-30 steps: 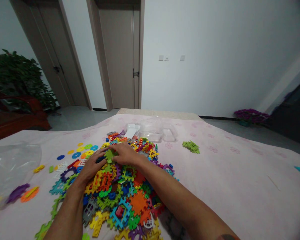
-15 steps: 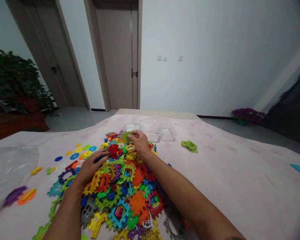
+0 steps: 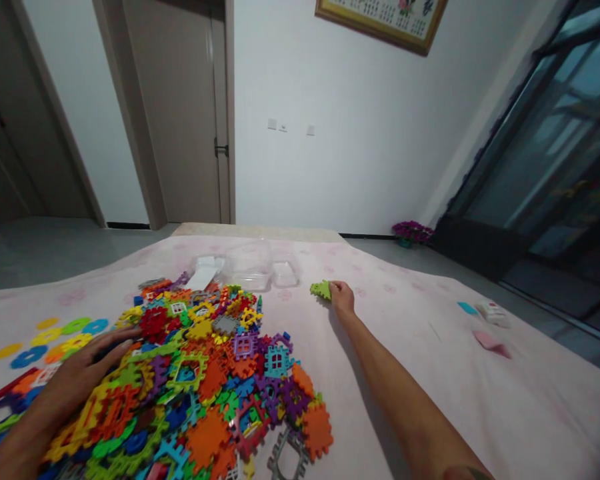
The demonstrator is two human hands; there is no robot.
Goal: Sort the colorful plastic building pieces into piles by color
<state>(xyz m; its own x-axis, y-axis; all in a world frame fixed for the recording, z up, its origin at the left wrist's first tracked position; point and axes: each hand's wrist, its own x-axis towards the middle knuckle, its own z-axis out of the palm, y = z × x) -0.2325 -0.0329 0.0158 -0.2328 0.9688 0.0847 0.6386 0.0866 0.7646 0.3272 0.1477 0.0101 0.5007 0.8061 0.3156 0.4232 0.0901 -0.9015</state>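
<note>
Hands in the head view work well apart. Right hand (image 3: pixel 344 298): thumb and fingertips pinch the right edge of a lime-green, toothed plastic piece (image 3: pixel 321 289), low over the table (image 3: pixel 395 320) with its pale pink flowered cloth; whether more pieces lie beneath cannot be told. Left hand (image 3: pixel 91 365): palm down, fingers extended and relaxed, no grasped part visible. It rests on the left side of a heap of multicoloured interlocking plastic pieces (image 3: pixel 200 380), fingertips near a dark-red toothed plastic piece (image 3: pixel 155 323). The lime-green piece is right of the heap, well apart. Recommended technique: grip lightly by the edge, hold the piece level, and release only at full support. Press the heap gently; loose pieces probably slide.
</note>
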